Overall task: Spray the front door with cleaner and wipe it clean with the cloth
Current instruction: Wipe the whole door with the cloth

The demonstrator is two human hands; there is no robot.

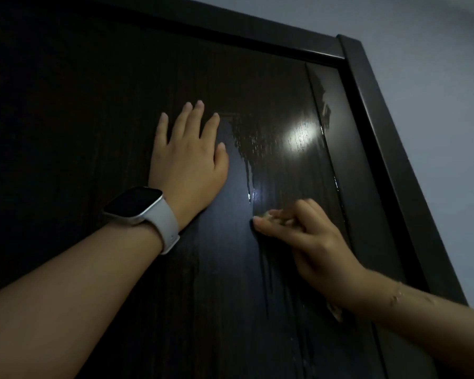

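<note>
Head view, door: a dark wood-grain front door point(99, 110) is filling most of the frame, seen from below at a slant, with a bright glare spot shining on its upper right panel.
Head view, wet patch: streaks of cleaner point(248, 149) are glistening and running down the door just right of the left hand, with a drip hanging below them.
Head view, left hand: the left hand point(188, 162) is pressing flat against the door near its middle, fingers point(195, 113) straight and slightly spread, holding nothing.
Head view, watch: a pale-strapped smartwatch point(143, 212) is sitting on the left wrist, just below the hand on the door.
Head view, right hand: the right hand point(307, 239) is resting against the door below the wet patch, lower and to the right of the left hand, its fingers point(274, 217) curled in toward the palm.
Head view, cloth: a small pale edge is showing between those curled fingers, but it is too dim and blurred to tell whether it is the cloth.
Head view, frame: the dark door frame point(389, 149) is running along the door's top and right edge.
Head view, wall: a pale grey wall point(433, 86) is standing beyond the frame, on the door's right.
</note>
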